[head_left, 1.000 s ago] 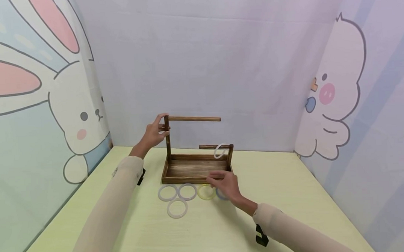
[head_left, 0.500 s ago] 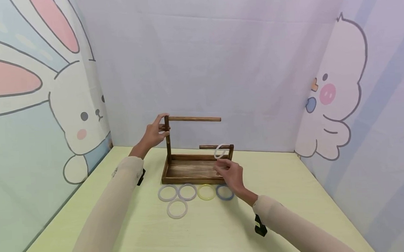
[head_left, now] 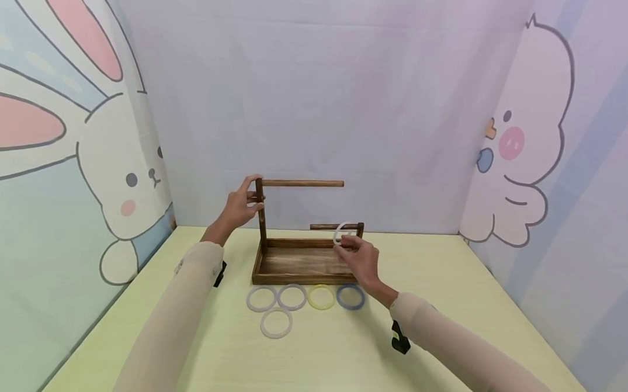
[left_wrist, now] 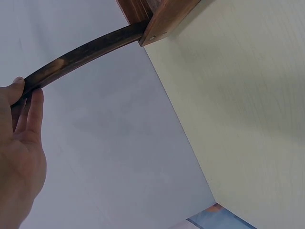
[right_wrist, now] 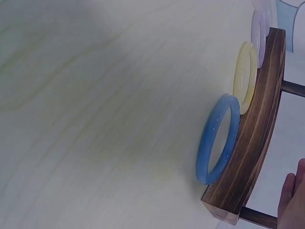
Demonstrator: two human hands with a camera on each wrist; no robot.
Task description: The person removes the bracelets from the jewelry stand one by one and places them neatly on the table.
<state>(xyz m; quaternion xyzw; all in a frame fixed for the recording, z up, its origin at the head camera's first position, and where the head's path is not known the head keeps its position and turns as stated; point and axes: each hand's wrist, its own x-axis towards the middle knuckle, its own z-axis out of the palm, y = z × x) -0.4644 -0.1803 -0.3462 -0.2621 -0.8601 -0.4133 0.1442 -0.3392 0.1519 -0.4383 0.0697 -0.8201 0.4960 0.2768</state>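
Note:
A dark wooden rack with a tray base [head_left: 296, 278] stands at the table's back. A tall post carries its long upper bar [head_left: 303, 183], a short post its lower bar [head_left: 323, 226]. My left hand [head_left: 238, 208] grips the tall post [left_wrist: 90, 50] near its top, thumb and fingers on opposite sides. A white bangle [head_left: 335, 235] hangs on the lower bar; my right hand [head_left: 363, 261] pinches its lower edge, covering part of it. In front of the tray lie a blue bangle [right_wrist: 205, 148], a yellow bangle [right_wrist: 239, 76] and several pale bangles [head_left: 262, 299].
The table [head_left: 300, 372] is pale yellow-green. A grey cloth backdrop [head_left: 341, 101] rises just behind the rack. Side panels bear a cartoon rabbit [head_left: 118, 169] and a cartoon bird [head_left: 526, 111]. One pale bangle [head_left: 277, 336] lies nearer the front than the others.
My right hand has risen from over the yellow and blue bangles to the white bangle on the lower bar, uncovering the blue one. The left hand stays on the post.

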